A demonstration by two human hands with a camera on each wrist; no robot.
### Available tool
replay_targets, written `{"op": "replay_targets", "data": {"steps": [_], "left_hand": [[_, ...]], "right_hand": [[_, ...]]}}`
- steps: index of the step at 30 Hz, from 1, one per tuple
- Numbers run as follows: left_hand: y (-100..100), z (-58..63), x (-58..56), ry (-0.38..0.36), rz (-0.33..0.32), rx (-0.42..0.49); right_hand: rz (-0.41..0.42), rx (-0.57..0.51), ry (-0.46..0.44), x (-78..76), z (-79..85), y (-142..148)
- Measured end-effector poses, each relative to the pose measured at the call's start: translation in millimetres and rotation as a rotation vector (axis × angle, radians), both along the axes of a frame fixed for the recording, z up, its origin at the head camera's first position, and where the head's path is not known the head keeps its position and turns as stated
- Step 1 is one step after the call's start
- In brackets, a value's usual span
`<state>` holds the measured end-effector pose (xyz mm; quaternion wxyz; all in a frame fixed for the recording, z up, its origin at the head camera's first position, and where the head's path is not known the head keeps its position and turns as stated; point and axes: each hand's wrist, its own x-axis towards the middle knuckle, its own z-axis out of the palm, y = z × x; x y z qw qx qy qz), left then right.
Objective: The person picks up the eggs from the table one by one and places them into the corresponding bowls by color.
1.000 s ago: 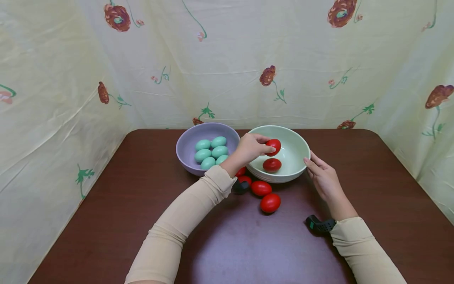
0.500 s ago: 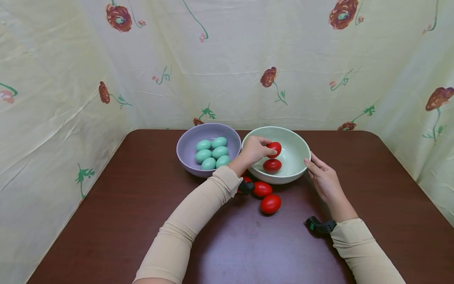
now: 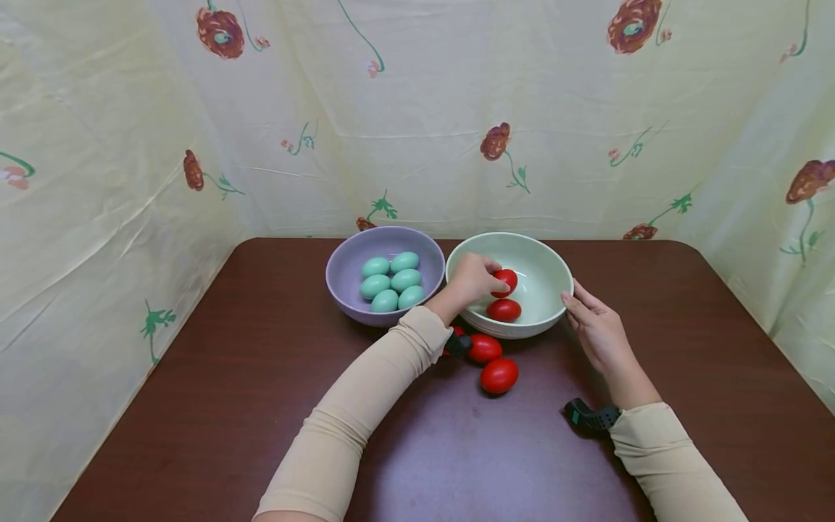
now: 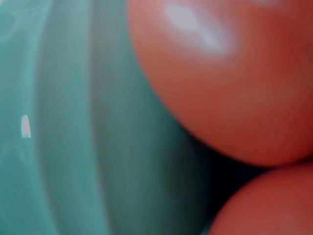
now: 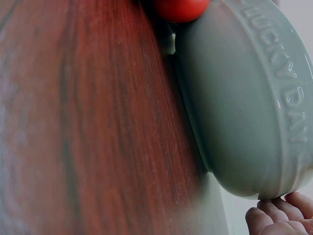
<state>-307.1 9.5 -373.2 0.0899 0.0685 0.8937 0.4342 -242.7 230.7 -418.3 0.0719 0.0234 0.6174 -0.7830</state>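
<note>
The left hand (image 3: 471, 281) has its fingers clamped on a red egg-shaped piece (image 3: 507, 280), thumb in front and fingers behind, inside the pale green bowl (image 3: 566, 278); the grip takes the middle of the piece, likely so the smooth, rounded form does not slip; whether it rests on the bowl's floor I cannot tell; a second red piece (image 3: 504, 311) lies just beside it, nearer the front wall. The right hand (image 3: 596, 330) pinches the bowl's right side, thumb at the rim and fingers against the outer wall, presumably to steady it.

The bowl stands near the counter's (image 3: 196, 391) far edge, just beside a purple bowl (image 3: 339, 293) toward the far left corner; that one holds a cluster of teal egg-shaped pieces (image 3: 375, 286), so the colours look kept apart; loose red pieces (image 3: 499, 376) lie on the counter's nearer side of the green bowl, probably there for short reach; some are partly hidden by the left wrist, and the left wrist view shows two touching beside the bowl's wall.
</note>
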Motion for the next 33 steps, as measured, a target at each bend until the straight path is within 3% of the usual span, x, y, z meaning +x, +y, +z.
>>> {"op": "replay_targets", "data": {"steps": [21,33], "left_hand": [[3.8,-2.0,1.8,0.03,-0.083,-0.206],[5.6,-3.0,1.3,0.019,-0.105,-0.243]], "right_hand": [[-0.001,-0.006,-0.017,1.6,0.7,-0.3],[0.002,-0.033,-0.005,2.4,2.0,-1.2]]}}
